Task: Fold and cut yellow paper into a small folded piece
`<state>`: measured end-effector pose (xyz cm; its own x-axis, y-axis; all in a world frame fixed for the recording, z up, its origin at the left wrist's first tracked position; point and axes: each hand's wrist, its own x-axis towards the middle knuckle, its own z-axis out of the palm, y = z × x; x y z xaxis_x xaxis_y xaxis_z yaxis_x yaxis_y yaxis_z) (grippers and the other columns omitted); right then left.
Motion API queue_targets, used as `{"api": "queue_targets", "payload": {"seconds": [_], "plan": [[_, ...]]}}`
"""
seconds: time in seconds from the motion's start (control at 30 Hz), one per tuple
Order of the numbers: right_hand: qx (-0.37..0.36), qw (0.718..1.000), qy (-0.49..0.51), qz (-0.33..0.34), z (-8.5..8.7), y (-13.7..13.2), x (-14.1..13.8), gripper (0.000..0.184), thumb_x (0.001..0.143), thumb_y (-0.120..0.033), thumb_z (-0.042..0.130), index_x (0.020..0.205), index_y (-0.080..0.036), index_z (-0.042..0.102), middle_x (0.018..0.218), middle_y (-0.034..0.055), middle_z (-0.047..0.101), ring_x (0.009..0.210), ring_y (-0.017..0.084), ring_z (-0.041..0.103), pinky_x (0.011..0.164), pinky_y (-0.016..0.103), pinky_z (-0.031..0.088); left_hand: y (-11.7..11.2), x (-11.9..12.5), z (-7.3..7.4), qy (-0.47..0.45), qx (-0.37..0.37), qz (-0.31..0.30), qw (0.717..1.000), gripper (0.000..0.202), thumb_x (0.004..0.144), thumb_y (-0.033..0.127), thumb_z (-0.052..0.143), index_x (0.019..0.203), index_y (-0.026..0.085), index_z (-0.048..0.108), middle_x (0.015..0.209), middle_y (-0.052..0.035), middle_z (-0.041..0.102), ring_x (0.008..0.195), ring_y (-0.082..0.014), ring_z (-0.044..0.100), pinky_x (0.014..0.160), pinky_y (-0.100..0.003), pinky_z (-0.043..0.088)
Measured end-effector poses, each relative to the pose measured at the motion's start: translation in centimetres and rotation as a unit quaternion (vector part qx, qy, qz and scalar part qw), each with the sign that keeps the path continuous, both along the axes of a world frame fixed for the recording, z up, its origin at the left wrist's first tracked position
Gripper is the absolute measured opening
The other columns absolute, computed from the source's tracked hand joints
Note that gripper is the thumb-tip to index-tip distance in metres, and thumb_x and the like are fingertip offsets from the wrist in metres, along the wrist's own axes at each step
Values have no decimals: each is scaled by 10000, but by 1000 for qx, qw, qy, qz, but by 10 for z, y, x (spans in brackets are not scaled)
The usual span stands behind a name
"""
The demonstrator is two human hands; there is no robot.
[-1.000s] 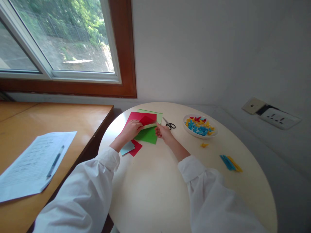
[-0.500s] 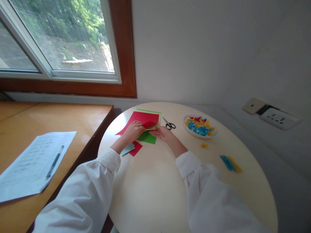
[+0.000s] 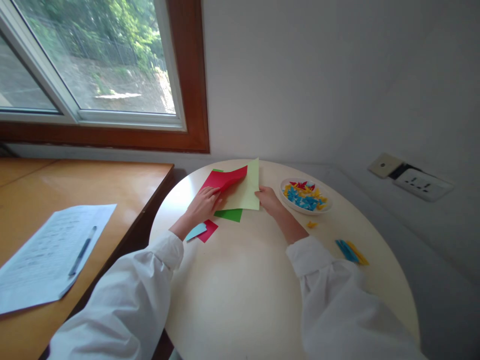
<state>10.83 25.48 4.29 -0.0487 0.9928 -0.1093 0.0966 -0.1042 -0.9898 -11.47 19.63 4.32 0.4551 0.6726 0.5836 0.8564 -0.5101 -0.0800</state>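
My left hand (image 3: 202,206) holds the edge of a red sheet of paper (image 3: 225,179), whose right side is bent up off the stack. My right hand (image 3: 269,198) pinches the right edge of a pale yellow-green sheet of paper (image 3: 248,190), which sticks out from under the red one and is tilted up at its far corner. Below both lies a green sheet of paper (image 3: 230,215), partly covered. Near my left wrist are a small red paper piece (image 3: 210,232) and a light blue paper piece (image 3: 197,231). The scissors are hidden.
A white plate (image 3: 314,212) of folded red, yellow and blue paper shapes stands right of my right hand. One yellow piece (image 3: 311,225) lies before it; blue and yellow strips (image 3: 352,252) lie farther right. Left, a wooden desk (image 3: 138,180) bears written sheets (image 3: 41,255) and a pen (image 3: 83,251).
My right hand has moved right, drawing the pale yellow-green sheet out from under the red one. The red sheet's right side has risen. The scissors have gone out of sight behind the pale sheet.
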Motion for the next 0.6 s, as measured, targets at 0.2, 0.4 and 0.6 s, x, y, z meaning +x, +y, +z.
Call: {"api": "queue_targets", "payload": {"seconds": [0.2,0.4,0.6], "plan": [[70,996,-61,-21,21,-17,43,330,676,-89,449,941,-118,643,693,33,688,563,135,597,517,208,458,2,6,-4,10,-24,26,999,361,881,283,364,1044,77,612,1087,-166,618,1045,-258,541,927,-413,417],[113,986,-102,-65,38,-49,94,332,678,-95,469,957,-146,642,654,23,683,517,141,590,496,229,467,3,14,-14,33,-97,38,994,381,881,287,348,1138,96,554,1210,-158,555,1141,-258,481,990,-427,331],[115,990,-43,-76,39,-91,139,340,697,-207,540,1026,-220,627,757,33,713,636,199,659,583,310,531,2,23,-27,36,-145,29,988,378,839,323,425,1099,95,576,1215,-178,551,1123,-285,498,980,-460,316]]}}
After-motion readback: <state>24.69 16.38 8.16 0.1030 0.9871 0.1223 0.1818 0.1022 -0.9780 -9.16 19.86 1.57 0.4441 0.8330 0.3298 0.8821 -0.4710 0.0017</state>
